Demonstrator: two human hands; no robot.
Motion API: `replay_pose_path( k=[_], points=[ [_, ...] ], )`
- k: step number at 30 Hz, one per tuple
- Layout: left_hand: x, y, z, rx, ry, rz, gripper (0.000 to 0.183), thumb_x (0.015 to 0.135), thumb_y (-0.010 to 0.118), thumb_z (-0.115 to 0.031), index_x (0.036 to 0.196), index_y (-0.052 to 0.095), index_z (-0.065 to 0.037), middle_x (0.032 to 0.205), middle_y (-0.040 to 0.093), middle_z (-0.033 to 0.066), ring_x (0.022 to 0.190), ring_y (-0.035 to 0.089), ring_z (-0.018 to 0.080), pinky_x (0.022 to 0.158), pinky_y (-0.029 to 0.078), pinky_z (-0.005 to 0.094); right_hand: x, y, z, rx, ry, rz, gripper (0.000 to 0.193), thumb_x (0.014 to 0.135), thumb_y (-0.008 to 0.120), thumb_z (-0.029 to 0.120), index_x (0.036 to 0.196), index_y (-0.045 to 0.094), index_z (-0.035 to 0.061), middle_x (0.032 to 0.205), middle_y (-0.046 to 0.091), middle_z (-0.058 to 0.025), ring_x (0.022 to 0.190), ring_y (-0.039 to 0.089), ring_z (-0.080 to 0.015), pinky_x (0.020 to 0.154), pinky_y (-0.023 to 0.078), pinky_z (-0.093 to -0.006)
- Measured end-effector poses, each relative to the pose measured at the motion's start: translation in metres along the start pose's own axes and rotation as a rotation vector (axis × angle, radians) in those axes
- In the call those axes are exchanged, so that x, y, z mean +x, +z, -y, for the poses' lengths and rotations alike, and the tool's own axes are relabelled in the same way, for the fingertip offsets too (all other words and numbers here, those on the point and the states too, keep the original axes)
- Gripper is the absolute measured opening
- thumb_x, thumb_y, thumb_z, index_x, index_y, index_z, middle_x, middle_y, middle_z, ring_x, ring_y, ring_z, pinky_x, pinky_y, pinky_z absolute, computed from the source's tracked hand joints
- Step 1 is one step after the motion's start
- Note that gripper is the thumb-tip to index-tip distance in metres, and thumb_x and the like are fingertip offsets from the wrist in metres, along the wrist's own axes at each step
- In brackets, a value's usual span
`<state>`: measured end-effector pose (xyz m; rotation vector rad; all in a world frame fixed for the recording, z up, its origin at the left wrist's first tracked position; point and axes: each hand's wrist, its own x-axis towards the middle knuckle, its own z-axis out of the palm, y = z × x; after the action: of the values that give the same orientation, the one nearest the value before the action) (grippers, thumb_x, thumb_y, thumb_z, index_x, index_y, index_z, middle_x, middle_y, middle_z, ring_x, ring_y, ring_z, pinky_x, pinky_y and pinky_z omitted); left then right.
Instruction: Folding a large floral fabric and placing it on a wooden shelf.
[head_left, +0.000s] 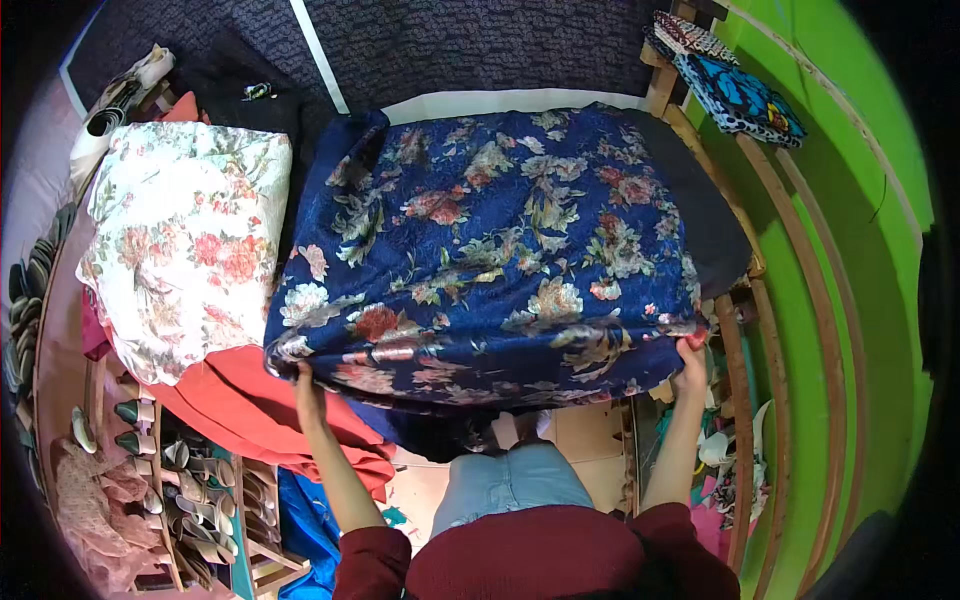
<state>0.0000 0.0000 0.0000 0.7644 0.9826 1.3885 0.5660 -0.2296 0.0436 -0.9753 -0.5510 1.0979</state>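
Note:
A large navy blue floral fabric [480, 240] spreads over the surface before me, its near edge bunched and hanging over the side. My left hand [308, 388] is closed on the near left corner of this fabric, its fingers partly hidden by the cloth. At the near right corner, my right hand [691, 362] grips the same fabric, thumb on top. Between the two hands the front edge sags in folds. Left of it lies a white fabric with red flowers [195, 240], and a coral red cloth [270, 410] hangs down below that.
Shoes [200, 500] fill a rack at the lower left. Wooden rails [800, 260] run beside the green wall [870, 200] on the right. Folded patterned cloths [740, 95] sit at the upper right. Black cloth [690, 190] shows beyond the blue fabric's right edge.

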Motion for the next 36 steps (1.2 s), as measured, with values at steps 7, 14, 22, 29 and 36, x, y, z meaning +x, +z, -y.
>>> replay_pose_path(
  k=[7, 14, 22, 29, 36],
  points=[
    [-0.030, 0.020, 0.106, 0.466, -0.418, 0.433, 0.048, 0.066, 0.072, -0.010, 0.109, 0.052, -0.001, 0.098, 0.058, 0.0045, 0.087, 0.054, 0.0144, 0.080, 0.043, 0.0276, -0.012, 0.012, -0.098, -0.088, 0.423, 0.004, 0.038, 0.064, 0.074, 0.007, 0.098, 0.059, 0.0007, 0.086, 0.060, -0.0048, 0.077, 0.057, -0.0144, 0.066, 0.044, -0.0254],
    [-0.040, 0.023, 0.088, 0.544, -0.315, 0.248, 0.043, 0.064, 0.074, -0.011, 0.102, 0.056, 0.000, 0.093, 0.060, 0.0044, 0.082, 0.057, 0.0156, 0.079, 0.044, 0.0270, -0.003, -0.018, -0.129, -0.704, 0.567, -0.004, 0.047, 0.052, 0.083, 0.023, 0.083, 0.060, -0.0037, 0.073, 0.054, -0.0016, 0.059, 0.046, -0.0125, 0.053, 0.035, -0.0275],
    [-0.077, 0.028, 0.155, 0.668, -0.153, 0.086, 0.048, 0.069, 0.070, -0.016, 0.108, 0.051, 0.004, 0.104, 0.056, 0.0104, 0.092, 0.054, 0.0198, 0.083, 0.042, 0.0288, -0.033, 0.002, -0.211, -0.866, 0.089, -0.475, 0.054, 0.061, 0.075, 0.019, 0.105, 0.052, -0.0029, 0.097, 0.059, -0.0098, 0.091, 0.055, -0.0237, 0.083, 0.041, -0.0305],
    [-0.028, -0.064, 0.131, 0.294, -0.545, -0.384, 0.039, 0.085, 0.053, -0.023, 0.114, 0.047, 0.002, 0.109, 0.051, 0.0086, 0.094, 0.047, 0.0157, 0.084, 0.038, 0.0295, -0.033, 0.012, -0.142, -0.606, -0.010, -0.517, 0.038, 0.063, 0.058, -0.005, 0.100, 0.049, -0.0016, 0.071, 0.058, -0.0067, 0.059, 0.057, -0.0157, 0.052, 0.046, -0.0275],
    [-0.015, -0.016, -0.062, 0.400, 0.023, -0.179, 0.032, 0.085, 0.054, -0.017, 0.109, 0.050, 0.004, 0.103, 0.052, 0.0023, 0.088, 0.048, 0.0127, 0.081, 0.038, 0.0268, -0.028, 0.056, 0.039, -0.633, -0.032, -0.378, 0.021, 0.064, 0.065, 0.001, 0.082, 0.056, -0.0022, 0.072, 0.061, -0.0094, 0.052, 0.058, -0.0146, 0.041, 0.046, -0.0230]
  ],
)
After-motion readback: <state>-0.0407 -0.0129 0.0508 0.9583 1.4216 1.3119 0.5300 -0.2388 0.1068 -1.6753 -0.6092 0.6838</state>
